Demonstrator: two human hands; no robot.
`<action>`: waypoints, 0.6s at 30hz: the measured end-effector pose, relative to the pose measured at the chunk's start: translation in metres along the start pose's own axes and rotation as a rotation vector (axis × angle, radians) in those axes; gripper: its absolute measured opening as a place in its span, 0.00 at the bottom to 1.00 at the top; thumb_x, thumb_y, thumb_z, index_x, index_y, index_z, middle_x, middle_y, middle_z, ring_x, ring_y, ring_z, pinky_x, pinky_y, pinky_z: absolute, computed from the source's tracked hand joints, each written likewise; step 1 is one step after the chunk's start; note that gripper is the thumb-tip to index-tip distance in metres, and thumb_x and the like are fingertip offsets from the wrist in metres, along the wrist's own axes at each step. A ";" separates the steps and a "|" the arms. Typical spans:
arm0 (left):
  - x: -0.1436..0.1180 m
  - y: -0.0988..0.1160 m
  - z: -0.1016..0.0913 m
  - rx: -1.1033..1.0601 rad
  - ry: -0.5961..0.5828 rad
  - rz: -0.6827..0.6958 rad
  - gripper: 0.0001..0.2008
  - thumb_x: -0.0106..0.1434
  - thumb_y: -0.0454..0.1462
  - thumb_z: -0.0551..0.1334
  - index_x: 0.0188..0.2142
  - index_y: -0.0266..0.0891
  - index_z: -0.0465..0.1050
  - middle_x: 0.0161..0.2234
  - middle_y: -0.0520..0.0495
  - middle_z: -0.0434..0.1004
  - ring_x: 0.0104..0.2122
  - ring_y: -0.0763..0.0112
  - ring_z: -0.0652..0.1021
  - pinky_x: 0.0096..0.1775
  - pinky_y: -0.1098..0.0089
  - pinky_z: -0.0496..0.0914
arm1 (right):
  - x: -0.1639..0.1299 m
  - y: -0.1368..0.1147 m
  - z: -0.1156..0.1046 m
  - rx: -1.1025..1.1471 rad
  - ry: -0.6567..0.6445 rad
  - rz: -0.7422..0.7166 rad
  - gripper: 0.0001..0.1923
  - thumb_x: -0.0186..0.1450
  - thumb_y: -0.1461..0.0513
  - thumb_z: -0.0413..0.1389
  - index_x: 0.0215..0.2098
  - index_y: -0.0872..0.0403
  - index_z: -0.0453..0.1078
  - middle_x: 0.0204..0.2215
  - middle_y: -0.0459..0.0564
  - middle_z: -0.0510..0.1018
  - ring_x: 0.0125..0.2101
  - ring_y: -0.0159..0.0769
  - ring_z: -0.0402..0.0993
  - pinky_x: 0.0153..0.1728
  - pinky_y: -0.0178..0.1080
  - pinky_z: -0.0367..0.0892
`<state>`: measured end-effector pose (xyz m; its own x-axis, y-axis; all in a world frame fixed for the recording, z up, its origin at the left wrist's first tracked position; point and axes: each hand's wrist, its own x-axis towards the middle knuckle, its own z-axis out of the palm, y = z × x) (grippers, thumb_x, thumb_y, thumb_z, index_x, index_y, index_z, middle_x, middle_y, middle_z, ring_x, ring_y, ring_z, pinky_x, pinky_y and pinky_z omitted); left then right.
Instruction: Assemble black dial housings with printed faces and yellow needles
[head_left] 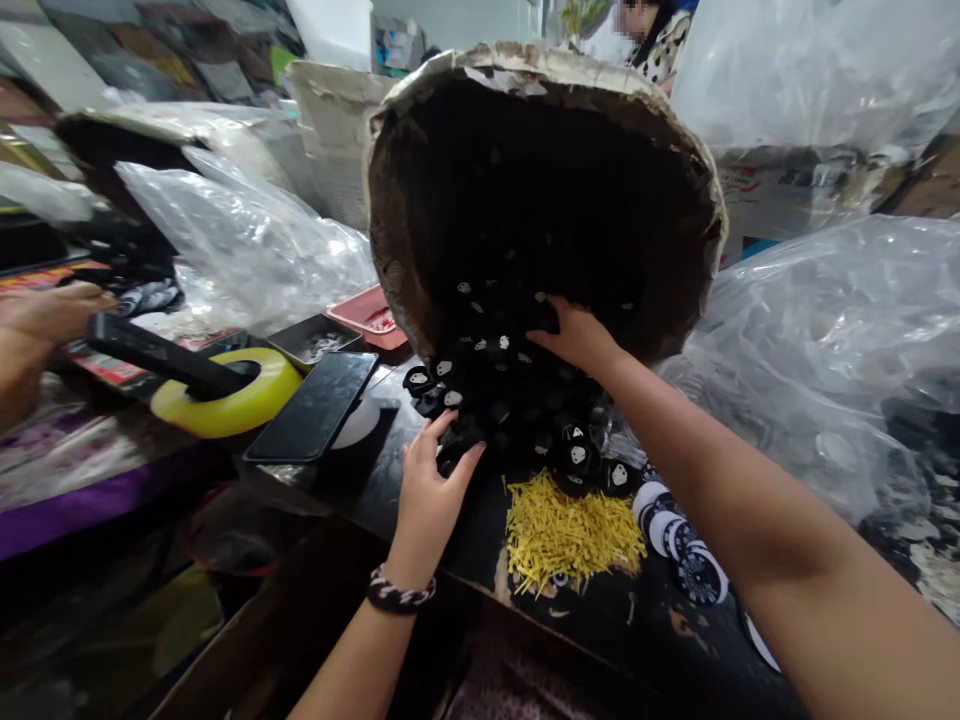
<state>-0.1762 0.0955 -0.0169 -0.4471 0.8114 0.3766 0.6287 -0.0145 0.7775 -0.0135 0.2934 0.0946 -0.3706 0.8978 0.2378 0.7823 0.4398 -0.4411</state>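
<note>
A large round container (716,200) lies tipped with its mouth towards me. A loose heap of small black pieces with white marks (577,455) spills from it onto the dark tabletop. My right hand (576,335) reaches into the mouth, fingers apart over the black pieces. Its fingertips are close to a white-marked piece, and I see nothing held. At the heap's left front edge is my left hand (433,485), thumb and fingers spread, fingertips by the pieces. A patterned band circles the left wrist. Between my arms lies a pile of thin yellow pins or sticks (570,535).
Round black-and-white discs (701,575) lie beneath my right forearm. To the left are a phone-like black slab (315,410), a yellow tape roll (277,385) and a pink tray (367,315). Another person's hand (60,310) is at far left. Clear plastic bags (840,320) crowd the right.
</note>
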 end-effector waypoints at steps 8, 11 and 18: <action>0.001 0.007 0.002 0.036 0.080 0.091 0.24 0.62 0.47 0.63 0.57 0.44 0.67 0.53 0.40 0.73 0.55 0.51 0.71 0.58 0.51 0.61 | -0.147 -0.006 -0.059 0.269 0.046 -0.138 0.13 0.67 0.58 0.55 0.49 0.50 0.73 0.46 0.48 0.81 0.48 0.40 0.76 0.52 0.44 0.69; -0.001 0.008 0.003 0.017 0.120 0.145 0.25 0.64 0.44 0.62 0.59 0.45 0.65 0.55 0.42 0.72 0.55 0.56 0.72 0.57 0.57 0.65 | -0.230 0.006 -0.061 0.360 -0.032 -0.060 0.11 0.69 0.55 0.53 0.45 0.47 0.75 0.42 0.46 0.82 0.44 0.38 0.78 0.46 0.42 0.71; -0.003 0.015 -0.001 -0.110 0.205 0.181 0.31 0.61 0.41 0.66 0.60 0.31 0.61 0.63 0.35 0.61 0.63 0.56 0.61 0.64 0.55 0.53 | -0.336 0.025 -0.047 0.484 -0.148 0.248 0.11 0.69 0.57 0.53 0.43 0.49 0.77 0.39 0.47 0.83 0.40 0.37 0.80 0.44 0.38 0.71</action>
<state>-0.1663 0.0920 -0.0057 -0.4606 0.6547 0.5994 0.6422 -0.2203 0.7342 0.1539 0.0017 0.0451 -0.2986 0.9538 -0.0320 0.5486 0.1442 -0.8236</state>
